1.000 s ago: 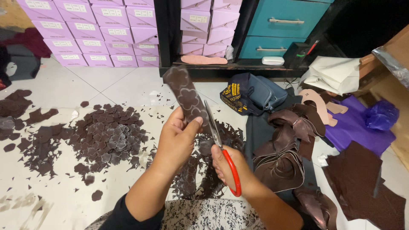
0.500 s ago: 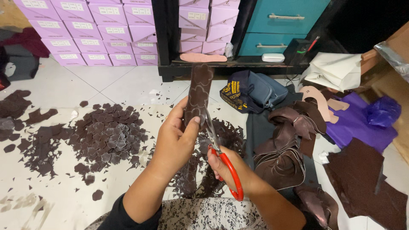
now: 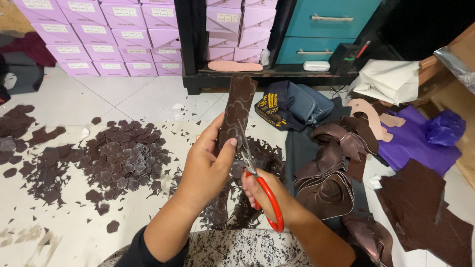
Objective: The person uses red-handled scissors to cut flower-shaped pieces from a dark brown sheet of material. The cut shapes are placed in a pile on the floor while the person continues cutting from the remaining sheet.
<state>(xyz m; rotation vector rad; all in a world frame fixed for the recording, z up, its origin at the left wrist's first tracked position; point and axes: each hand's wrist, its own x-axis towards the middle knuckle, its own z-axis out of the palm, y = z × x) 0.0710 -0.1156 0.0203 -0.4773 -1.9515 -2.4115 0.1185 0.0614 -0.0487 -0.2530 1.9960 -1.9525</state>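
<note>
The dark brown leather strip [image 3: 236, 111] stands upright in front of you, pinched by your left hand [image 3: 210, 165]. Your right hand [image 3: 264, 195] grips the red-handled scissors [image 3: 261, 185], blades slightly parted at its right edge. Follow the scalloped outline closely, turning the strip, above the cut pieces [image 3: 123, 158] on the floor [image 3: 123, 99].

Dark brown leather strip [image 3: 236, 111] with outlined flower shapes, upright, pinched in the left hand [image 3: 210, 165]; red-handled scissors [image 3: 262, 190] in the right hand [image 3: 264, 195], blades against its edge.
</note>
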